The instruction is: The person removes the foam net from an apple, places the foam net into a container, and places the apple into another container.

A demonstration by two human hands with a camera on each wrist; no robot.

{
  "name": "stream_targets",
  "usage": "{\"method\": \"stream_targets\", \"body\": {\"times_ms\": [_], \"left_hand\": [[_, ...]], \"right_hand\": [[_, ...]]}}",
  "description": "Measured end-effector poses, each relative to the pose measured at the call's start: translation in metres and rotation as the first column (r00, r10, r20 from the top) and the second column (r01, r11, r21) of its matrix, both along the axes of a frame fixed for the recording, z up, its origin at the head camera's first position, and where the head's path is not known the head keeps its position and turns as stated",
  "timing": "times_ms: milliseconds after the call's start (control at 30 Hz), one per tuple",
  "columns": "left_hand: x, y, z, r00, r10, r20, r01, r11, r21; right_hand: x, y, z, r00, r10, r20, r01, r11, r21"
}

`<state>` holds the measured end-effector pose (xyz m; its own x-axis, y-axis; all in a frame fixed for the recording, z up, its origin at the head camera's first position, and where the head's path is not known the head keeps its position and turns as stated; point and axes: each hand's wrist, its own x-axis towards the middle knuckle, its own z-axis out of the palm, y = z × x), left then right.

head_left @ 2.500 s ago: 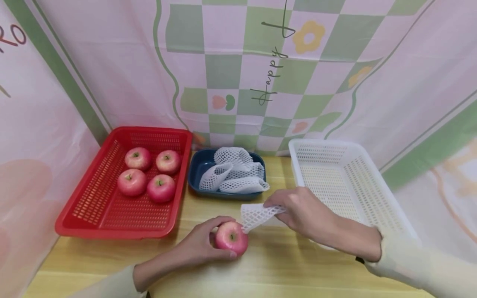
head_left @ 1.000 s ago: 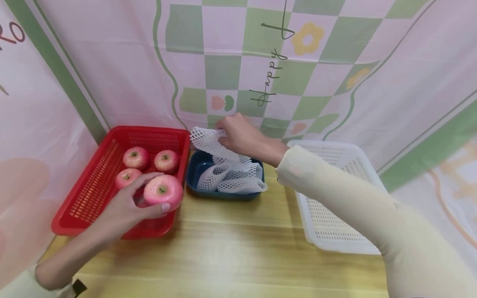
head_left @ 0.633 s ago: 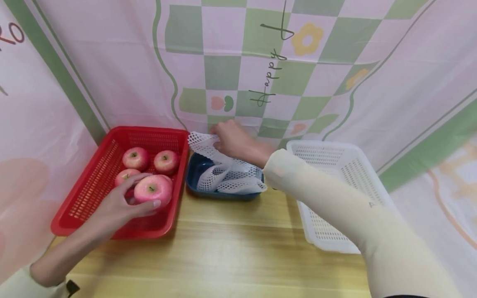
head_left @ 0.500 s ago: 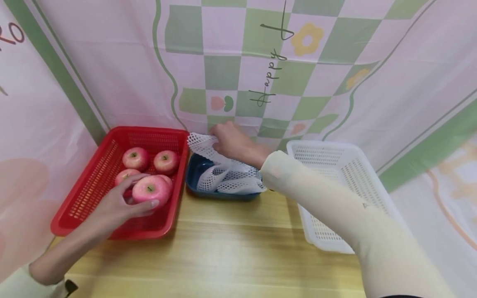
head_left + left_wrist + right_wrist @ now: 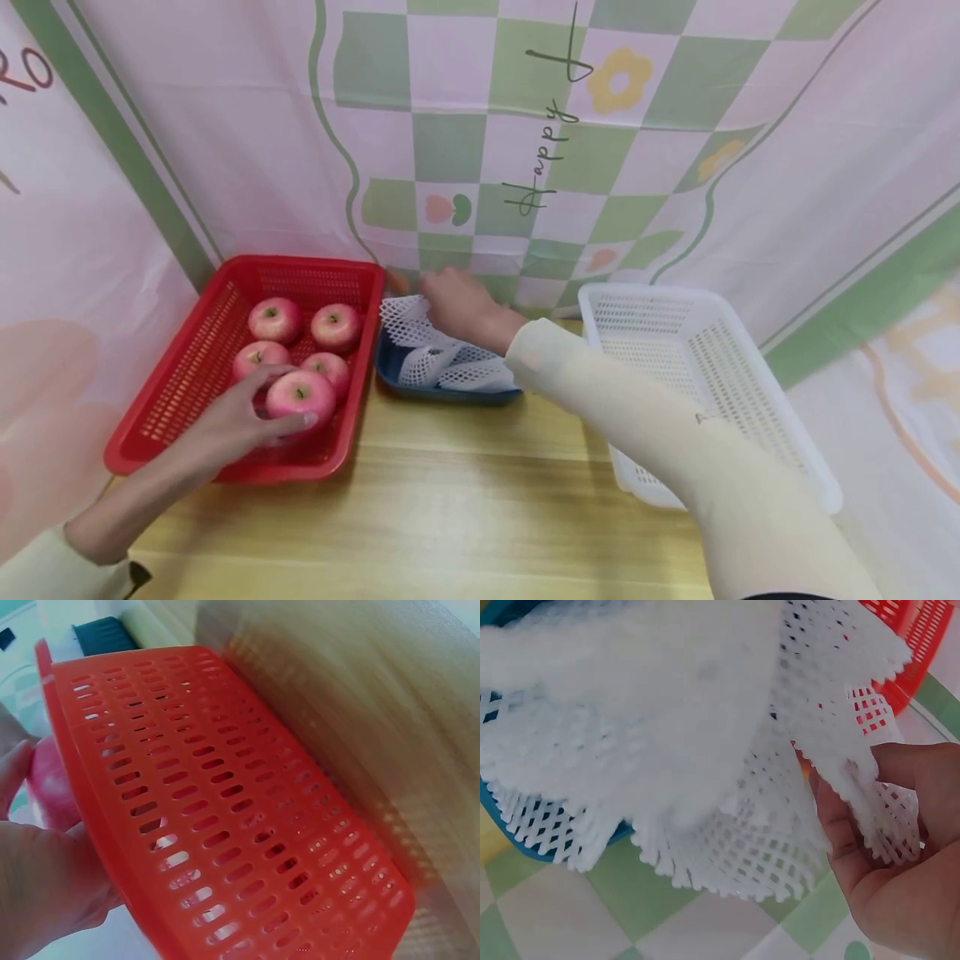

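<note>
In the head view my left hand (image 5: 225, 421) grips a pink-red apple (image 5: 300, 398) from its left side, thumb along the front. The apple is inside the outline of the red basket (image 5: 150, 417), in front of several other apples (image 5: 335, 327). From the left wrist, the basket wall partly hides this apple (image 5: 51, 784). Over the blue tray (image 5: 390, 379), my right hand (image 5: 459, 308) pinches a white foam net sleeve (image 5: 405, 319). More foam net sleeves (image 5: 476, 372) lie in the tray below. The right wrist view shows thumb and fingers (image 5: 840, 832) on either side of the mesh.
A white plastic basket (image 5: 795, 442) stands at the right, partly behind my right sleeve (image 5: 615, 417). The wooden table (image 5: 450, 500) runs along the front. Behind everything hangs a green-and-white checked cloth (image 5: 450, 150).
From the table in front, my left hand has carried the apple left into the red basket. My right hand has taken the foam net sleeve back over the blue tray and lowered it lately.
</note>
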<state>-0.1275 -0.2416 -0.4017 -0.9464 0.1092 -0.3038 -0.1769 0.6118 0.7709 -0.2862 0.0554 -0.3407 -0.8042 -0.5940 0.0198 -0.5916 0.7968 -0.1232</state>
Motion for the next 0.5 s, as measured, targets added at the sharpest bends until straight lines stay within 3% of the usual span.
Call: {"method": "stream_targets", "body": {"times_ms": [267, 500], "left_hand": [[-0.002, -0.001, -0.007, 0.999, -0.034, -0.002, 0.034, 0.999, -0.019], [-0.004, 0.001, -0.01, 0.997, -0.077, -0.007, 0.075, 0.992, -0.101]], "right_hand": [[0.001, -0.006, -0.018, 0.989, 0.042, -0.142, -0.019, 0.988, 0.155], [0.004, -0.008, -0.024, 0.989, 0.032, -0.142, 0.0, 0.976, 0.216]]}}
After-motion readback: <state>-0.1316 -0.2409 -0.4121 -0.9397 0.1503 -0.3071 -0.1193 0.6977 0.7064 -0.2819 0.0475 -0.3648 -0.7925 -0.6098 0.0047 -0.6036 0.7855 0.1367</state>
